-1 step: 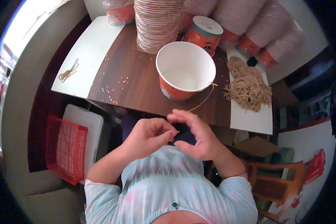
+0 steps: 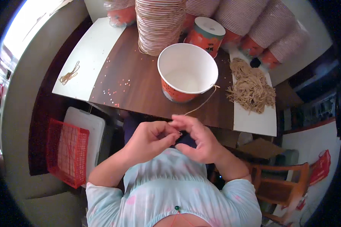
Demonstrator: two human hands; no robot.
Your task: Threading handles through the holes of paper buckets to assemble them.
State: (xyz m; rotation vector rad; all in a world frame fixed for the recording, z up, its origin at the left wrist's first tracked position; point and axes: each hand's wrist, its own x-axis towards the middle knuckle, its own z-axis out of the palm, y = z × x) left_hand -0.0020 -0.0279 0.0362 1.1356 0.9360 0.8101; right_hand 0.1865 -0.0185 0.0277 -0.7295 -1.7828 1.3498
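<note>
A white-lined paper bucket (image 2: 187, 72) with an orange printed outside stands on the table before me. A tan string (image 2: 201, 106) is tied through its rim at the right and runs down to my hands. My left hand (image 2: 149, 142) pinches the string between thumb and fingertips, where a tiny loop or end pokes out. Close beside it, my right hand (image 2: 198, 138) has its thumb and fingers apart and curved. The string passes behind its fingertips, where its path is partly hidden.
A tan string heap (image 2: 252, 89) lies on the table's right side, a small string bundle (image 2: 69, 73) on the left. Nested bucket stacks (image 2: 159, 26) and an upturned bucket (image 2: 205, 34) stand behind. A red basket (image 2: 68, 153) and a wooden chair (image 2: 278, 185) flank me below.
My right fingertips have dipped slightly, and the string now reaches them farther left. A small string loop shows more clearly at my left pinch. The bucket stays in place.
</note>
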